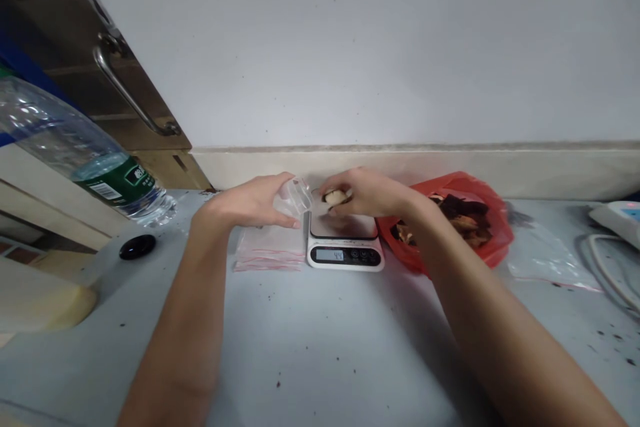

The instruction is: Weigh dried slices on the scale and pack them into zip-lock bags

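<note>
My left hand (pixel 257 200) grips a small clear plastic container (pixel 296 196), tilted with its mouth toward the right; whether it is a stiff cup or a bag is hard to tell. My right hand (pixel 355 192) is closed around a pale dried slice (pixel 335 197), held over the pan of a white digital kitchen scale (pixel 345 257). The display seems to read 44, though a decimal point cannot be made out. Under my left hand lies a stack of clear zip bags with red seams (pixel 270 257), beside the scale.
A red plastic bag (pixel 493 213) of brown dried pieces (pixel 465 217) stands open right of the scale. Farther right lie a clear zip bag (pixel 545 253) and a white device with a cable (pixel 620 220). To the left are a water bottle (pixel 117 180) and a black round object (pixel 137 247).
</note>
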A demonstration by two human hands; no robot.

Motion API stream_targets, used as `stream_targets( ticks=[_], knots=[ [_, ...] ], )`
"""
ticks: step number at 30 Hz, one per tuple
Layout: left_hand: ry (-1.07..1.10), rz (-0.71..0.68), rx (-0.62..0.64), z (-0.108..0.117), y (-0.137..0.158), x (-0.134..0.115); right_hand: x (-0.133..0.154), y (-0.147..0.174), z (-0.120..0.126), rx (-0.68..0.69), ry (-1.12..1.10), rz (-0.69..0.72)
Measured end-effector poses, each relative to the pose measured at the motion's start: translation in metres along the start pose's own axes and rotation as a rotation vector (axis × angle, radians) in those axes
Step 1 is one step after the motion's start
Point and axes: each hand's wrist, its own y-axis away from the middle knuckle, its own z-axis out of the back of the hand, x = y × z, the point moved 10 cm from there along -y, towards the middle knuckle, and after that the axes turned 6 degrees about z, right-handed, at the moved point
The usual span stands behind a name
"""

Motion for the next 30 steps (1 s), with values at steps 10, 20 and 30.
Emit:
stream_targets(
  ticks=[10, 20, 30],
  knots=[
    [0.233, -0.274, -0.154, 0.009, 0.004, -0.043, 0.023, 0.025, 0.057, -0.393, -0.485, 0.354],
    [0.550, -0.517, -0.151, 0.019, 0.014, -0.060, 0.026, 0.047, 0.075, -0.453, -0.444, 0.416],
    [0.718, -0.554, -0.182, 0.029, 0.018, -0.060, 0.020, 0.058, 0.082, -0.346, -0.501, 0.420]
  ],
)
